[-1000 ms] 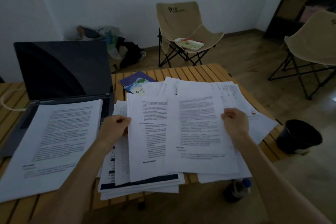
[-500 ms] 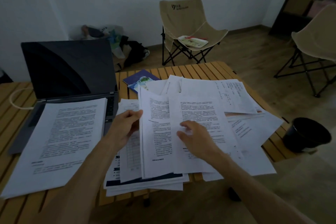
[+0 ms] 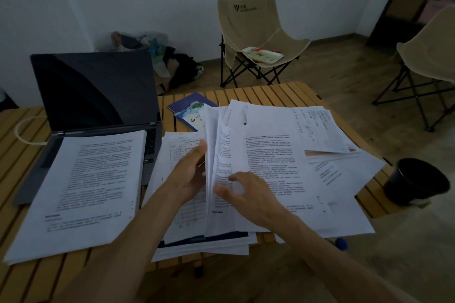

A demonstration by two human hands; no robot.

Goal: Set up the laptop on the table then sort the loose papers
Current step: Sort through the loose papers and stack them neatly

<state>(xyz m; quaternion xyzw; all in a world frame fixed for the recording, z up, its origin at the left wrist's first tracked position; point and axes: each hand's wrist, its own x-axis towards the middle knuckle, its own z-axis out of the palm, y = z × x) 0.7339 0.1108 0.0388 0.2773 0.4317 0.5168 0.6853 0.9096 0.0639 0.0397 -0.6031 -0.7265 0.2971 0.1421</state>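
An open laptop (image 3: 93,91) with a dark screen stands on the left of the slatted wooden table (image 3: 270,92). A stack of printed sheets (image 3: 91,187) lies over its keyboard. A spread pile of loose papers (image 3: 290,165) covers the table's right half. My left hand (image 3: 189,174) holds the raised left edge of a few of these sheets, which stand tilted up. My right hand (image 3: 248,192) rests on the same sheets from the right with its fingers spread.
A blue booklet (image 3: 189,110) peeks out behind the pile. A white cable loop (image 3: 23,128) lies left of the laptop. Beyond the table are a beige folding chair (image 3: 248,29), a second chair (image 3: 428,54), a black bin (image 3: 416,179) and bags (image 3: 138,42) by the wall.
My right hand has moved from the right edge of the sheets to their left part. My left hand has lifted the sheets' left edge higher, so they now stand tilted.
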